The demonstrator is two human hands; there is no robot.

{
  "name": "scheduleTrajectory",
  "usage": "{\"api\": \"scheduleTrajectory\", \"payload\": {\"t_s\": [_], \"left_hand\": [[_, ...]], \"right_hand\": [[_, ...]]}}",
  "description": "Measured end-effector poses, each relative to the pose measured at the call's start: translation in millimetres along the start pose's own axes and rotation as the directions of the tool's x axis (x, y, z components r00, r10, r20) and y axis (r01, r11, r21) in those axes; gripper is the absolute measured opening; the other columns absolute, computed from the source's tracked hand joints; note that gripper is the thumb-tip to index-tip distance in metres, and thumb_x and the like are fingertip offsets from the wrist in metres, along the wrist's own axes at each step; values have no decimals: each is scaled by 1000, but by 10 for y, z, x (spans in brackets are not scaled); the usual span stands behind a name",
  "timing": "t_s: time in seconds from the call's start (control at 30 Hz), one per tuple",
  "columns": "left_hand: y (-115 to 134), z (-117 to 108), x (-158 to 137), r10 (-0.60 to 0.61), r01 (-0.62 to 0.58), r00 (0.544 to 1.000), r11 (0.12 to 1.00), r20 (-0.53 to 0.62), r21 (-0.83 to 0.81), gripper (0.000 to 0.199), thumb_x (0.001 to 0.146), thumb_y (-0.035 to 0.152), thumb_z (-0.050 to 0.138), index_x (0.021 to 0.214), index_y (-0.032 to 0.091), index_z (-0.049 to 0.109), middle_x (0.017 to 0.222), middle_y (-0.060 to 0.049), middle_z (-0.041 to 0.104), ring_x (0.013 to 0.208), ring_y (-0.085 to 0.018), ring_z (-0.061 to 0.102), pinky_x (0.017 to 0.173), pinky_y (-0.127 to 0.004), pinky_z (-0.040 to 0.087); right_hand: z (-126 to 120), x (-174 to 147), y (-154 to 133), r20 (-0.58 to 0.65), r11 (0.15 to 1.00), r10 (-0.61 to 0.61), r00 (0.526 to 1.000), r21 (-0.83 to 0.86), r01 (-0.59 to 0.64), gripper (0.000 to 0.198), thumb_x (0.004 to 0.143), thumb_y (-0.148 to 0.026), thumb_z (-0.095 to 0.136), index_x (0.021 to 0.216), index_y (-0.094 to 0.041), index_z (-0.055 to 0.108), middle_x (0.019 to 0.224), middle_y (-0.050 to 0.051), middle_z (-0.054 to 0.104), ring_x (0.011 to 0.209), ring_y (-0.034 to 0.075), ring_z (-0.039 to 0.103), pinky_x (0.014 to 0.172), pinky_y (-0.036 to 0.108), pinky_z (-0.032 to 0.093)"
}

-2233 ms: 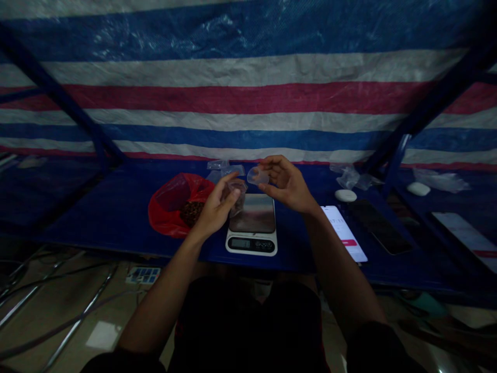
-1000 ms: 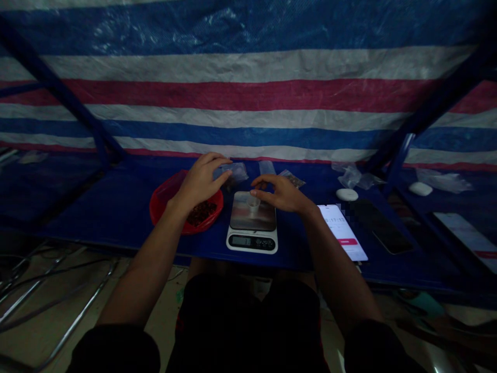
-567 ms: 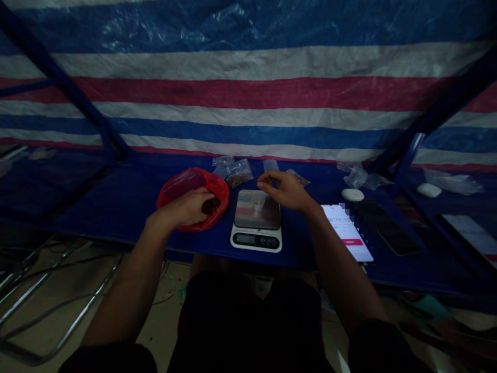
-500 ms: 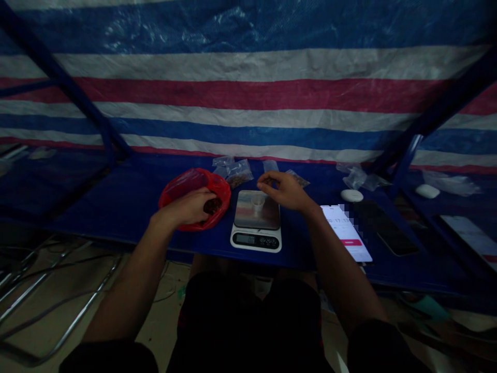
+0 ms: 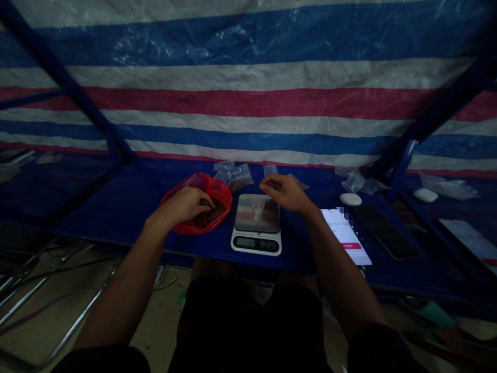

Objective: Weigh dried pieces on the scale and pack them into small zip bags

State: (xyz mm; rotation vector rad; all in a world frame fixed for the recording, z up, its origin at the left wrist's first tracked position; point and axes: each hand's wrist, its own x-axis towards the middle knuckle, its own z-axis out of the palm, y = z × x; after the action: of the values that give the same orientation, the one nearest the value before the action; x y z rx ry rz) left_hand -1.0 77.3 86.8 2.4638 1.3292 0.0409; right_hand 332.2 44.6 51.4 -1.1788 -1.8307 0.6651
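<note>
An open red plastic bag (image 5: 167, 198) holds many small brown beans (image 5: 212, 213) that look like coffee beans. My left hand (image 5: 189, 203) reaches over its rim, fingers bent together at the beans; whether any are between the fingertips is hidden. To the right of the bag lies a kitchen scale (image 5: 243, 217), its display reading about zero. On its plate stands a small clear plastic cup (image 5: 258, 205). Just behind and right of the cup hovers my right hand (image 5: 286, 191), fingers curled in, with brown bits showing by them. What it holds is unclear.
Clear zip bags (image 5: 239, 178), some with beans, lie behind the scale. At right are a lit phone (image 5: 345, 235), a dark phone (image 5: 392, 241), a white case (image 5: 350, 199) and crumpled plastic (image 5: 355, 182). A striped tarp (image 5: 248, 103) hangs behind the blue table (image 5: 132, 191).
My left hand has risen from deeper in the red bag and moved slightly left, uncovering more beans. My right hand stays near the cup. The view has tilted slightly.
</note>
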Motion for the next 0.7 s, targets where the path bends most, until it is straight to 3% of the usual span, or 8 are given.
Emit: {"api": "scheduleTrajectory", "payload": {"t_s": [0.17,0.33,0.53,0.7], "left_hand": [[92,-189,-67,47,-42,998,988,32,-146,23,89,29,71,106,28,87,104,1,86,88,-21,80,80,-28,57],[503,-334,48,190,-217,971,956,-143,-198,20,91,32,74,106,29,87,112,0,85,101,-23,79,95,-33,59],[1056,-162,393,427,-439,897,890,-113,-124,19,95,21,71,106,25,86,108,-5,85,100,-23,79,91,-32,56],[1194,-51,485,447,-456,889,885,-98,-99,18,95,16,68,91,21,84,90,-6,83,89,-21,76,82,-29,52]], "right_hand": [[-1,-1,-12,-9,1000,3,1000,14,-3,25,95,-38,66,94,-16,78,85,5,76,74,17,64,70,30,47],[-2,7,1,-3,999,22,1000,23,-22,23,95,-36,66,92,-16,78,83,5,76,71,17,63,67,30,47],[-27,17,-2,-6,999,14,1000,29,-14,25,95,-37,64,90,-16,77,84,6,77,73,18,64,68,30,48],[-27,20,4,-21,1000,-6,1000,25,6,23,94,-36,65,88,-17,78,85,6,77,76,19,66,71,31,49]]}}
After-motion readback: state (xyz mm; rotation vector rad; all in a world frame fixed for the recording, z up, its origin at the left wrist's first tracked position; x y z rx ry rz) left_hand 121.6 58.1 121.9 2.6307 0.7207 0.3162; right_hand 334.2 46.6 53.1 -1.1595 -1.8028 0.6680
